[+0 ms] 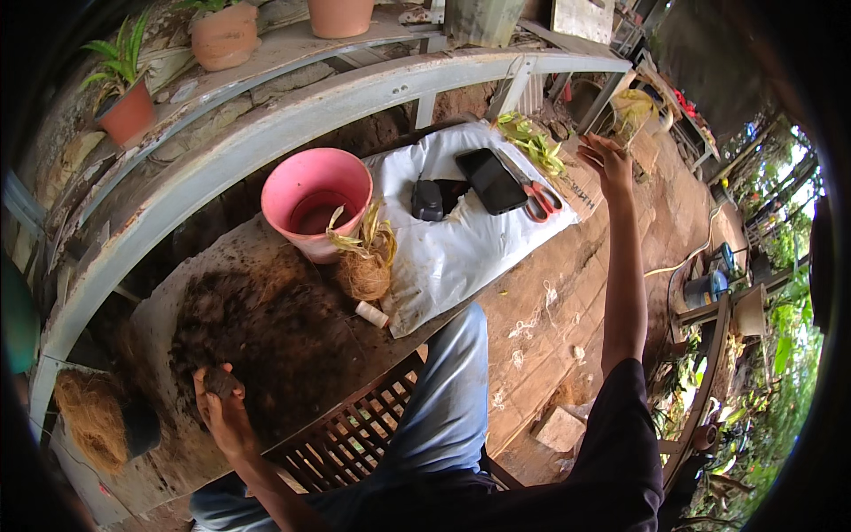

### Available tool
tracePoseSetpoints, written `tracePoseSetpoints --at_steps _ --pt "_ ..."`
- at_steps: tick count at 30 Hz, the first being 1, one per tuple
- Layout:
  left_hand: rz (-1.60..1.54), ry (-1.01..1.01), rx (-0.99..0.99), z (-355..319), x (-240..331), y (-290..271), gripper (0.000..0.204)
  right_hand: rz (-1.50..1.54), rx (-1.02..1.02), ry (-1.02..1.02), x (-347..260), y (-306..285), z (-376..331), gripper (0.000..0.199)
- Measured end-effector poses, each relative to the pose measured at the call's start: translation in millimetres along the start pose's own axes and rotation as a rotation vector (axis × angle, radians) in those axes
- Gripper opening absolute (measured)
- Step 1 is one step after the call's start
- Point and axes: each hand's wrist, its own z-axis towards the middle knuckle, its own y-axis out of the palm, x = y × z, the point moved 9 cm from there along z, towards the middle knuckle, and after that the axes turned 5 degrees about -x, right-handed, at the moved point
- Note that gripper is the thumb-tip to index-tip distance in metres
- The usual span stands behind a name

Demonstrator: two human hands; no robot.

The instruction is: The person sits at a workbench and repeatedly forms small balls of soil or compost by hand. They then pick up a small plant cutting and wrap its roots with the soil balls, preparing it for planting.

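At the lower left of the frame the left hand (222, 410) is curled around a dark clod (219, 381), seemingly soil, at the edge of the one soil heap (266, 328) spread over the counter (177, 461). The right hand (605, 155) is raised at the upper right, fingers loosely spread and holding nothing, just beside one bunch of green cuttings (532, 140). Centre frame stands one pink bucket (315, 197), touching one fibrous root ball (366, 266). On the single white sheet (461, 244) lie one dark tablet (490, 180) and one pair of red-handled scissors (539, 200). Three terracotta pots (223, 35) line the shelf at the top.
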Motion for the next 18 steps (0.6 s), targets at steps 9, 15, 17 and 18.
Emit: tracePoseSetpoints --at_steps 9,15,17,18 --pt "0.011 0.028 0.033 -1 34 2 0.058 0.049 -0.616 -0.103 -105 242 -136 0.013" --pt "-0.062 0.051 -0.052 -4 47 10 0.032 0.139 -1.018 -0.03 -126 384 -261 0.01" --pt "-0.048 0.069 -0.091 -8 57 15 0.03 0.103 -1.129 -0.015 -127 416 -302 0.018" --pt "-0.016 0.064 -0.105 -11 59 14 0.032 0.092 -1.175 -0.021 -130 430 -321 0.018"
